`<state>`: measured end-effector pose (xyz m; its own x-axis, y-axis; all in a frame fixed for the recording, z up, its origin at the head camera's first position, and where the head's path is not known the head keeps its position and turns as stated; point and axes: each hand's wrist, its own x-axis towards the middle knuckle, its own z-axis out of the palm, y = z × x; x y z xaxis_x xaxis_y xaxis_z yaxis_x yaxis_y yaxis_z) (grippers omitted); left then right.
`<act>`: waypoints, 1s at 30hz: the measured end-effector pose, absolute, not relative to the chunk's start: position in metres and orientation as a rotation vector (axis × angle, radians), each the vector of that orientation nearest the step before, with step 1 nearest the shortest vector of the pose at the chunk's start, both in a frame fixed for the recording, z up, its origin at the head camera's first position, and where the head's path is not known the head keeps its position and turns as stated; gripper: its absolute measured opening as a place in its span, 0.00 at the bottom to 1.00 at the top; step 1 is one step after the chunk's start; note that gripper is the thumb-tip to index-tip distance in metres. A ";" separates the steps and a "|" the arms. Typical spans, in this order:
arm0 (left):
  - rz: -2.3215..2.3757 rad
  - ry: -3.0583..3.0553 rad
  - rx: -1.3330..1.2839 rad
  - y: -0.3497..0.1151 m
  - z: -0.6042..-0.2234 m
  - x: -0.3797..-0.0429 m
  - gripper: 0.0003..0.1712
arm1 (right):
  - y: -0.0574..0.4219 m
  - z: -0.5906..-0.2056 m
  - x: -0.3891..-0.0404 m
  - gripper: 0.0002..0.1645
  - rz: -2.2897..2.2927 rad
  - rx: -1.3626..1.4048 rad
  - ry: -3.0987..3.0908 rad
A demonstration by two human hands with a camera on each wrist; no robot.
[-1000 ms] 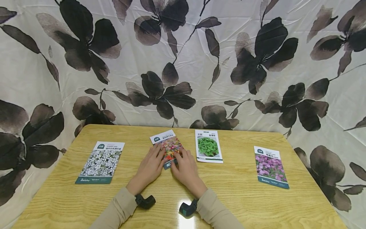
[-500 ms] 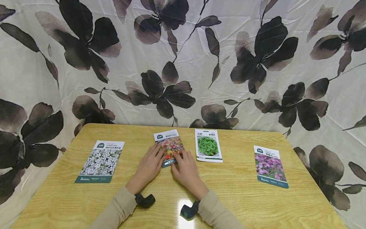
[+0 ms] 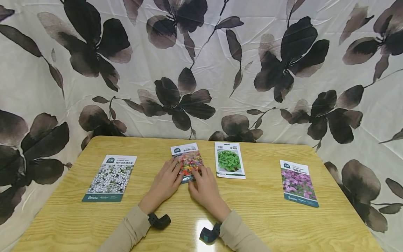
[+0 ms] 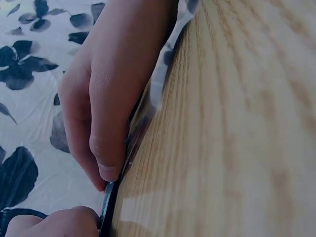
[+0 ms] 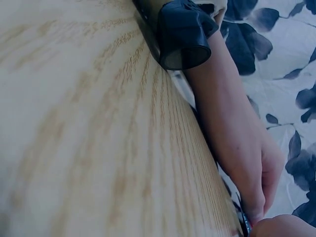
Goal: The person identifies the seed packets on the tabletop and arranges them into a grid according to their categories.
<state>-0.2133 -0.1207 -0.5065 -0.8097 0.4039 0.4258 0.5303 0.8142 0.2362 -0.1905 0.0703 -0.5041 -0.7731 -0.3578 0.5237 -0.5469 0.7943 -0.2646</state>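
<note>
A seed packet with a mixed red, orange and pink flower picture lies flat at the table's middle, slightly turned. My left hand rests on its left side, fingers extended over the picture. On the lower right of the packet lie the fingertips of my right hand, its thumb near the bottom edge. Both hands partly cover the packet's lower half. Seen low in the left wrist view, the left hand points down along the tabletop to the packet's thin edge.
A green-leaf seed packet lies just right of the middle one. A white-flower packet is at the left, and a purple-flower packet at the right. A floral cloth hangs behind the wooden table.
The middle packet has turned clockwise, its top edge shifting right, so it stands straighter. Both hands stay on it in nearly the same place. The other packets have not moved.
</note>
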 end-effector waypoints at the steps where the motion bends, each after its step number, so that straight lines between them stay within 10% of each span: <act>1: -0.493 -2.643 -0.703 -0.120 -0.506 -0.214 0.25 | 0.071 -0.504 -0.191 0.23 0.561 0.674 -2.530; 30: -0.598 -2.647 -0.668 -0.104 -0.508 -0.230 0.26 | 0.073 -0.502 -0.189 0.24 0.596 0.651 -2.574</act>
<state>-0.2301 -0.1045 -0.5085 -0.8296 0.3662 0.4214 0.5118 0.8005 0.3119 -0.1889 0.0726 -0.5021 -0.8036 -0.3434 0.4861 -0.5220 0.7990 -0.2985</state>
